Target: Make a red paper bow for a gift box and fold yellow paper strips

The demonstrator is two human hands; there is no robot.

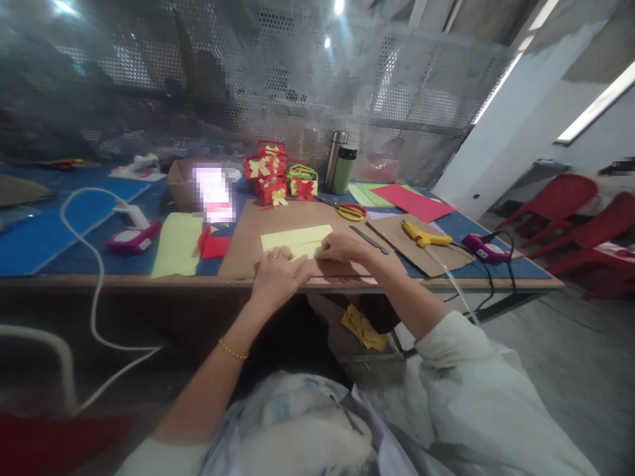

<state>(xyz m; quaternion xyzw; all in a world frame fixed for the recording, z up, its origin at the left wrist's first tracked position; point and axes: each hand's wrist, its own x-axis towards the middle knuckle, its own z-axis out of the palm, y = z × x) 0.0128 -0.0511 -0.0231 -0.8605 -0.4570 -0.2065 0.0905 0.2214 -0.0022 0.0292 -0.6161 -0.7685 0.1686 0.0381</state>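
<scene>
A folded piece of pale yellow paper point(297, 236) lies on a brown cardboard sheet point(243, 254) at the table's front. My left hand point(278, 274) rests on the near left part of the paper, its fingers laid out and pressing down. At the paper's right end is my right hand point(342, 248), closed, with curled fingers gripping the edge; the fingertips are partly hidden. Right of that hand lies a thin dark craft knife point(370, 239). Scissors point(352, 211) with yellow and red handles lie beyond the paper.
A yellow glue gun point(425, 235) rests on cardboard at right, its cord running to a purple box point(486, 248). Red paper boxes point(270, 173) with yellow bows, a green bottle point(344, 170) and a steel flask point(335, 158) stand behind. A glowing phone point(214, 192) leans at left.
</scene>
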